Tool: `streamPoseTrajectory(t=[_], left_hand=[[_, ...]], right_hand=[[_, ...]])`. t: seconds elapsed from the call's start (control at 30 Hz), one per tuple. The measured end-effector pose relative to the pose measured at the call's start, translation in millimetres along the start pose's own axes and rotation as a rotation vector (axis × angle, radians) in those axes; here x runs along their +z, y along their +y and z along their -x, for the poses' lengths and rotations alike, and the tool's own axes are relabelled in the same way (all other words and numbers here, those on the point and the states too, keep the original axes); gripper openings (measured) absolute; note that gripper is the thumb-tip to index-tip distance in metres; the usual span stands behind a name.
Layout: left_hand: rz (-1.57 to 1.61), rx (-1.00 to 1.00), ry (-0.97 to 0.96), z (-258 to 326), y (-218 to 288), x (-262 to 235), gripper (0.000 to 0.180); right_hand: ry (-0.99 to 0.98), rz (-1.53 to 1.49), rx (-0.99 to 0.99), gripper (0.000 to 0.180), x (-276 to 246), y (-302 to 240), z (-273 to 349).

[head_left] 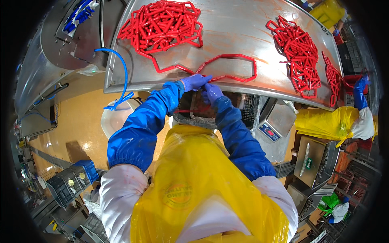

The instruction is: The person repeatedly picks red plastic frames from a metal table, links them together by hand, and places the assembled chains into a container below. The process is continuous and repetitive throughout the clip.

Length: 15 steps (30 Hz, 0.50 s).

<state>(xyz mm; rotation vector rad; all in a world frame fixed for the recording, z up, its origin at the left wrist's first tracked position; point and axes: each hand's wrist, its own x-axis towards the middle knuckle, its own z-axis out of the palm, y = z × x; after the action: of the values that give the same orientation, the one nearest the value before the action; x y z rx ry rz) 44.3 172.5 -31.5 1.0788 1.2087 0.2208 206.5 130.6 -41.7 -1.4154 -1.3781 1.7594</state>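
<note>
Linked red sausages (239, 56) run in a loose loop over the front edge of the steel table (235, 34). My left hand (193, 82), in a purple glove, pinches the string where it crosses the edge. Close beside it, nearly touching, my right hand (212, 93) is closed on the same string; its fingertips are partly hidden. From the loop the links lead back left to a large heap of red sausages (162, 25). Below my hands stands a dark crate (190, 120), its contents mostly hidden by my arms, with a red link showing near my left sleeve.
Two more sausage heaps, a large one (299, 60) and a smaller one (333, 80), lie on the table's right. A scale (270, 131) stands below the edge. A co-worker in a yellow apron (324, 123) is at right. A blue hose (125, 73) hangs at left.
</note>
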Motion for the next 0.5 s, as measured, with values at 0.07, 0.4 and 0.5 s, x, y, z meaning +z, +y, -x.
streamPoseTrajectory(t=[0.07,0.4,0.5], left_hand=[[0.009,-0.088,0.184,6,13,14,0.047],[-0.192,0.428,0.259,41,15,6,0.029],[0.104,0.635,0.332,22,32,21,0.030]], right_hand=[[0.199,0.254,-0.184,0.038,12,38,-9],[0.194,0.999,-0.621,0.028,-65,-60,8],[0.081,0.877,-0.955,0.031,-77,-82,-27]])
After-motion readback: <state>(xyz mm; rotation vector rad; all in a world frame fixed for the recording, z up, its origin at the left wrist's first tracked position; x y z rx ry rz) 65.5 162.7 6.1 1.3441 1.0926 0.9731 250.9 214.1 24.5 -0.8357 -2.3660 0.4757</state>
